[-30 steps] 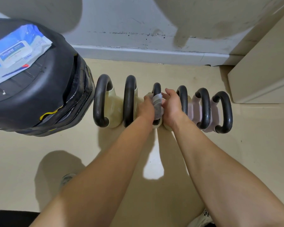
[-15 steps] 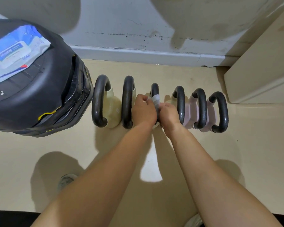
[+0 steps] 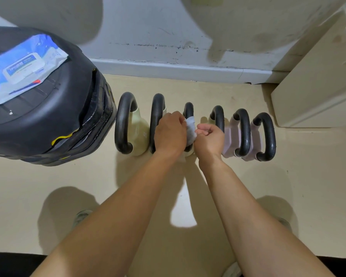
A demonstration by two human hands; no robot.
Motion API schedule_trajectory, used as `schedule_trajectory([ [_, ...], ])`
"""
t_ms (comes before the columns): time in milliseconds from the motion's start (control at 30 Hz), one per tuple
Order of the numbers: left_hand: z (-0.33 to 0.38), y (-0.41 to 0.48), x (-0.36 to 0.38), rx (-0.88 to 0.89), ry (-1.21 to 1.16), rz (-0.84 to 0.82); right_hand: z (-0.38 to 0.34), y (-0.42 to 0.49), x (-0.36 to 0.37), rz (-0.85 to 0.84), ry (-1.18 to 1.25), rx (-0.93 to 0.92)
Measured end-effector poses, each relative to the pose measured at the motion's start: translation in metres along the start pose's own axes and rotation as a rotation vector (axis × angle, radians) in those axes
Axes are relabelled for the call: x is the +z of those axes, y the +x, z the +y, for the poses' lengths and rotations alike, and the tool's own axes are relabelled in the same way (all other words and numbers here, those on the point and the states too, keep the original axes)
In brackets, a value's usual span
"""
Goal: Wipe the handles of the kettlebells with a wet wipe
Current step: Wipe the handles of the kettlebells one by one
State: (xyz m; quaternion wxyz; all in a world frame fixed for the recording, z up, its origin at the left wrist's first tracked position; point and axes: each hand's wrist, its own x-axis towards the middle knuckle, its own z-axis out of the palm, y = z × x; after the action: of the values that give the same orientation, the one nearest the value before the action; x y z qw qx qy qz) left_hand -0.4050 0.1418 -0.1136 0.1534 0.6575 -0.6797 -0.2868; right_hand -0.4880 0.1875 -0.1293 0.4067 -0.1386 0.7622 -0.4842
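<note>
Several kettlebells stand in a row on the floor, each with a black handle. The third handle (image 3: pixel 188 110) from the left has a white wet wipe (image 3: pixel 190 128) wrapped around its middle. My left hand (image 3: pixel 169 133) grips the wipe from the left side and my right hand (image 3: pixel 210 137) pinches it from the right. Both hands hide the lower half of that handle. To the left are two cream kettlebells (image 3: pixel 137 134), and on the right stand two pale pink kettlebells (image 3: pixel 229 136).
A large black round object (image 3: pixel 48 124) stands at the left with a blue wet-wipe pack (image 3: pixel 22 68) on top. The grey wall and baseboard (image 3: pixel 168 65) run behind the row. A beige cabinet (image 3: pixel 316 86) is at the right. My shoes show near the bottom.
Both hands and the wipe slid toward me along the third handle, from near its top to its middle. The camera shifted slightly.
</note>
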Motion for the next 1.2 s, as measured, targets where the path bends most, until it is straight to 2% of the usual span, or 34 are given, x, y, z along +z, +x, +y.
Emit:
schedule_trajectory([
  [133,-0.004,-0.005,0.007,-0.017,-0.184,-0.011,-0.002,0.002,-0.003,-0.042,0.122,0.116],
  [300,-0.006,-0.016,0.015,-0.088,-0.332,0.023,0.002,-0.001,-0.006,-0.053,0.172,0.157],
  [400,-0.007,-0.016,0.016,-0.057,-0.298,0.034,0.004,-0.001,-0.009,-0.124,0.1,0.125],
  [533,-0.002,-0.018,0.015,0.009,-0.253,0.029,0.01,-0.002,-0.01,-0.128,-0.01,0.048],
  [800,-0.006,-0.007,0.016,0.058,-0.207,0.042,0.019,-0.007,0.001,0.037,0.04,-0.095],
  [900,-0.001,0.011,0.015,0.072,-0.204,0.04,0.003,0.007,0.008,0.043,0.01,-0.13],
  [1100,0.013,0.054,0.006,0.138,-0.073,-0.04,-0.034,0.039,0.017,-0.008,-0.18,-0.202],
  [1200,0.015,0.05,-0.004,0.129,-0.107,-0.087,-0.031,0.039,0.015,-0.028,-0.21,-0.222],
])
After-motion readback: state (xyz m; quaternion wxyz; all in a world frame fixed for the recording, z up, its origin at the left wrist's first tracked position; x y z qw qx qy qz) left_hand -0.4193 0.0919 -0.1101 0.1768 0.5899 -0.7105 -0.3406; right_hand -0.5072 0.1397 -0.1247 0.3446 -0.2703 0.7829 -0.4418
